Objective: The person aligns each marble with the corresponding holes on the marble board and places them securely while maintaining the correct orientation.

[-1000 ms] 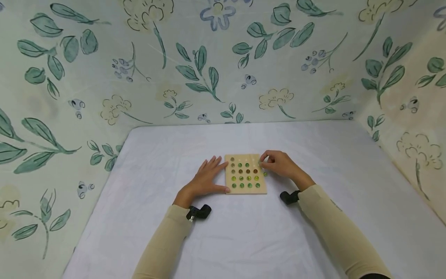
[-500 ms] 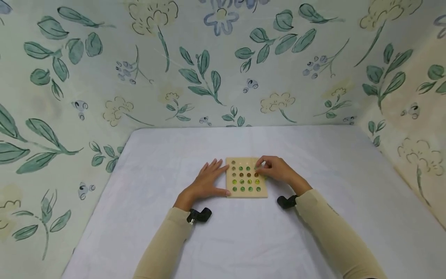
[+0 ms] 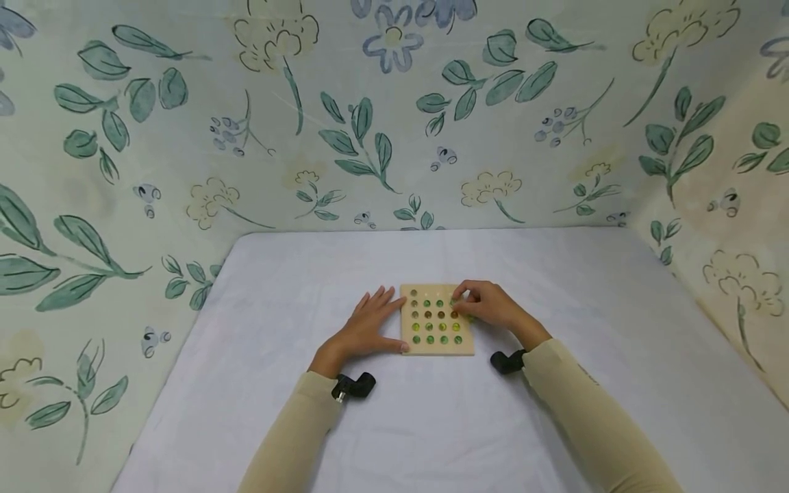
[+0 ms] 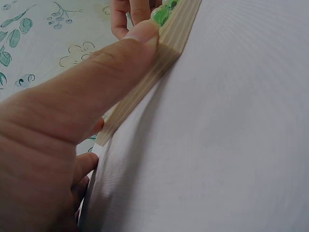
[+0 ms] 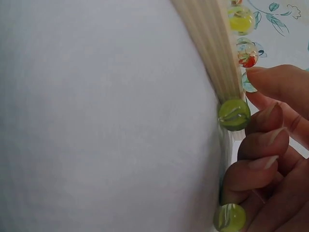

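Hands (image 3: 431,318) flanking marble board (image 3: 437,342), loose marbles (image 5: 234,114) beside

White cloth (image 3: 431,424) covers table. Floral wallpaper (image 3: 370,123) on back and side walls: green leaves, pale yellow and blue flowers. Black wrist cams (image 3: 353,386) on both sleeves (image 3: 290,438).

Your square wooden marble board (image 3: 436,320) lies flat on the white counter (image 3: 431,424), its pale plywood edge showing layers in the wrist views. Rows of round sockets hold glass marbles (image 3: 442,326), mostly green, some brownish-orange and yellow-green; a few far sockets look bare. Two loose yellow-green marbles (image 5: 234,114) sit on the counter just off the board's right side, one touching its corner, the other (image 5: 230,217) nearer you.
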The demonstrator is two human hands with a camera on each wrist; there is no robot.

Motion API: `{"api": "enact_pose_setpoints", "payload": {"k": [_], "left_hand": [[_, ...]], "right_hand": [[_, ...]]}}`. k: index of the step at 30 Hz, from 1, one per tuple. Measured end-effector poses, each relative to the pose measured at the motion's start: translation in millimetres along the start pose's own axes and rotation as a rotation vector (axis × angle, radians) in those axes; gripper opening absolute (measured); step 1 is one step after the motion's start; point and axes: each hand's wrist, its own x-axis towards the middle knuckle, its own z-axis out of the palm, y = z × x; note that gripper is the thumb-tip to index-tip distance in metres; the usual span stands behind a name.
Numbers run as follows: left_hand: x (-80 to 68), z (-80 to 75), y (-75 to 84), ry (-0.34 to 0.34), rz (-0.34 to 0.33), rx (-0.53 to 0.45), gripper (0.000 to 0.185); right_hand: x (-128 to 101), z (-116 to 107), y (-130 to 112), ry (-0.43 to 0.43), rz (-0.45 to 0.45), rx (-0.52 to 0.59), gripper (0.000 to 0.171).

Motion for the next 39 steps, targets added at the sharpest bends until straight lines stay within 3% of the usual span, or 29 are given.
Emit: {"api": "enact_pose_setpoints", "payload": {"k": [31, 39], "left_hand": [[-0.5, -0.3, 3.7, 0.025, 0.014, -0.005, 0.101], [-0.7, 2.2, 2.8, 0.023, 0.013, -0.005, 0.101]], "right_hand": [[0.0, -7.6, 0.9, -0.048, -0.034, -0.047, 0.020], [-3.8, -12.8, 4.6, 0.000, -0.017, -0.080, 0.018]]}}
